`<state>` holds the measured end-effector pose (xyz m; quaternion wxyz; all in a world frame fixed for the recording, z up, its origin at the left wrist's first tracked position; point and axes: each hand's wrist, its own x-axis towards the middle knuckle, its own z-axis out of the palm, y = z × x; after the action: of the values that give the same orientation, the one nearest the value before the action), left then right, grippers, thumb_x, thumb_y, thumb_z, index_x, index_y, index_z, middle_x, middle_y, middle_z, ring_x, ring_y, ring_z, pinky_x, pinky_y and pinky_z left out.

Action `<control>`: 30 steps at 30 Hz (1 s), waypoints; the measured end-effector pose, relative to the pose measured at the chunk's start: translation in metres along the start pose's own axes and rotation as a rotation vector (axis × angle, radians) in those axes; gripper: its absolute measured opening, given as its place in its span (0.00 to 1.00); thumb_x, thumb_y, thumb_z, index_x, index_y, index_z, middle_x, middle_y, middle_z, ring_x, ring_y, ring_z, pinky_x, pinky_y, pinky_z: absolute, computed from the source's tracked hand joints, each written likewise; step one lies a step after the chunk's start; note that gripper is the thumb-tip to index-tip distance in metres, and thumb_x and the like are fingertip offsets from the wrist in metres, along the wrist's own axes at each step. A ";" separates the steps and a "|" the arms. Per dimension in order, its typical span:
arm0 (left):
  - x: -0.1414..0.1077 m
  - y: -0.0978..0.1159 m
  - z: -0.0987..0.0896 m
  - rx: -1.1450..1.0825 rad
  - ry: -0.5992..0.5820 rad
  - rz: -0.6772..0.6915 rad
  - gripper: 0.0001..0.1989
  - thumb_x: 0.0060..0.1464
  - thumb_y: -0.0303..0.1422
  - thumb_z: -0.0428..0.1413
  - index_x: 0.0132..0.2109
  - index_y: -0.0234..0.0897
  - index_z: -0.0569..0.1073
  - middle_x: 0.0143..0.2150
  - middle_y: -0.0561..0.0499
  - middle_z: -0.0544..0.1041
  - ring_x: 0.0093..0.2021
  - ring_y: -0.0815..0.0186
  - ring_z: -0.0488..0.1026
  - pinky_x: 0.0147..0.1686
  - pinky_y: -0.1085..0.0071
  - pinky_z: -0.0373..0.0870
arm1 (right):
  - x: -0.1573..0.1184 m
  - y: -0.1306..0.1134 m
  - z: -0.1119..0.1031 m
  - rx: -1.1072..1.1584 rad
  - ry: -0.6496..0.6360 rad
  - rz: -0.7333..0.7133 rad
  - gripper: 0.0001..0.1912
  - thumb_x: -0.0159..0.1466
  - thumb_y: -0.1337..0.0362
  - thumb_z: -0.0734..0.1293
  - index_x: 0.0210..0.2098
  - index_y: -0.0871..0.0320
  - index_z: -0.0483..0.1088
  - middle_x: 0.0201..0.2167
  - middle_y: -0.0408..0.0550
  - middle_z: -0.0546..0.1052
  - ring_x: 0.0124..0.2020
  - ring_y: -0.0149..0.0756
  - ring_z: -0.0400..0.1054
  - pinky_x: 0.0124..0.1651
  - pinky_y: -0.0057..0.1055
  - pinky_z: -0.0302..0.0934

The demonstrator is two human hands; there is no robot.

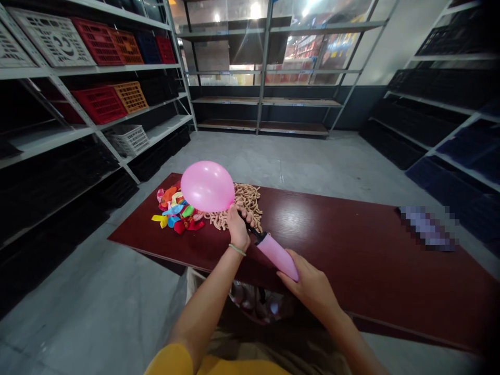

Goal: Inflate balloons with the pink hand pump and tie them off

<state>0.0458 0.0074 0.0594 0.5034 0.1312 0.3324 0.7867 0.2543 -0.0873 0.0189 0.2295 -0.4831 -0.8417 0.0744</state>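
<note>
Far to the left of the left hand (237,232), metal shelving (39,73) is stocked with a red crate (99,104), an orange crate (130,97) and a white plastic basket (128,140). Nearer the hand, a heap of small deflated balloons (175,211) in mixed colours is spread on a dark red wooden table (351,245). Just beyond the hand, a pink balloon (207,186), partly inflated and rounded, is held above the table's surface, with a tangled pile of tan twisted strands (244,205) directly behind the hand and touching the balloon's right side. The left hand is closed narrowly around the balloon's neck, which is gripped at the black nozzle (253,230) of a pink hand pump (277,256). A thin pale bracelet (237,250) is worn on the left wrist, and a yellow sleeve (172,360) is seen at the lower edge of the view, below the left forearm. Between the forearms, a plastic bag (250,302) is seen below the table's near edge, its contents too dim to be told. The pump is angled down toward the right hand (312,286), by which its lower end is grasped. Well to the right of that hand, a pixelated patch (427,227) covers part of the table, and dark shelving (441,88) is lined up beyond it.
</note>
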 end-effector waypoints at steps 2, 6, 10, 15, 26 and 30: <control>0.005 0.008 0.003 -0.006 -0.019 0.024 0.13 0.60 0.40 0.52 0.32 0.40 0.59 0.21 0.59 0.57 0.16 0.74 0.56 0.14 0.78 0.52 | -0.013 0.012 -0.005 -0.003 0.012 -0.018 0.26 0.66 0.55 0.64 0.60 0.56 0.61 0.52 0.53 0.76 0.50 0.43 0.75 0.48 0.38 0.71; 0.014 0.019 0.006 -0.032 -0.027 0.020 0.12 0.61 0.37 0.50 0.31 0.40 0.58 0.21 0.59 0.56 0.16 0.74 0.55 0.14 0.78 0.51 | -0.033 0.030 -0.013 -0.023 0.041 -0.062 0.26 0.66 0.56 0.65 0.61 0.55 0.60 0.52 0.53 0.77 0.49 0.42 0.75 0.49 0.37 0.70; 0.017 0.019 0.006 -0.049 -0.004 0.031 0.12 0.61 0.37 0.49 0.31 0.40 0.58 0.21 0.59 0.57 0.16 0.74 0.55 0.14 0.78 0.50 | -0.031 0.028 -0.015 -0.032 0.055 -0.045 0.24 0.66 0.55 0.65 0.59 0.56 0.62 0.50 0.52 0.78 0.47 0.42 0.76 0.46 0.35 0.71; 0.002 0.000 0.006 -0.040 0.037 0.018 0.12 0.60 0.39 0.51 0.31 0.40 0.59 0.21 0.60 0.57 0.15 0.75 0.55 0.13 0.78 0.50 | -0.002 0.007 -0.012 -0.028 0.013 0.047 0.24 0.64 0.55 0.65 0.57 0.56 0.66 0.50 0.52 0.78 0.45 0.44 0.77 0.43 0.36 0.72; -0.009 -0.011 0.004 0.040 -0.030 -0.007 0.11 0.60 0.40 0.51 0.33 0.40 0.61 0.21 0.59 0.60 0.17 0.74 0.60 0.17 0.78 0.60 | 0.011 -0.008 0.002 0.043 -0.018 0.093 0.26 0.65 0.53 0.64 0.60 0.56 0.64 0.52 0.53 0.77 0.47 0.45 0.75 0.46 0.38 0.71; -0.005 -0.013 0.011 0.095 0.001 0.020 0.10 0.61 0.38 0.49 0.33 0.39 0.61 0.23 0.58 0.64 0.18 0.74 0.63 0.20 0.77 0.64 | 0.006 -0.009 -0.002 0.023 0.007 0.083 0.26 0.65 0.54 0.64 0.60 0.55 0.63 0.52 0.54 0.77 0.46 0.46 0.76 0.45 0.39 0.71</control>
<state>0.0632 0.0111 0.0597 0.4886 0.1578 0.3684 0.7750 0.2462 -0.0869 0.0259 0.2348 -0.5154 -0.8190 0.0918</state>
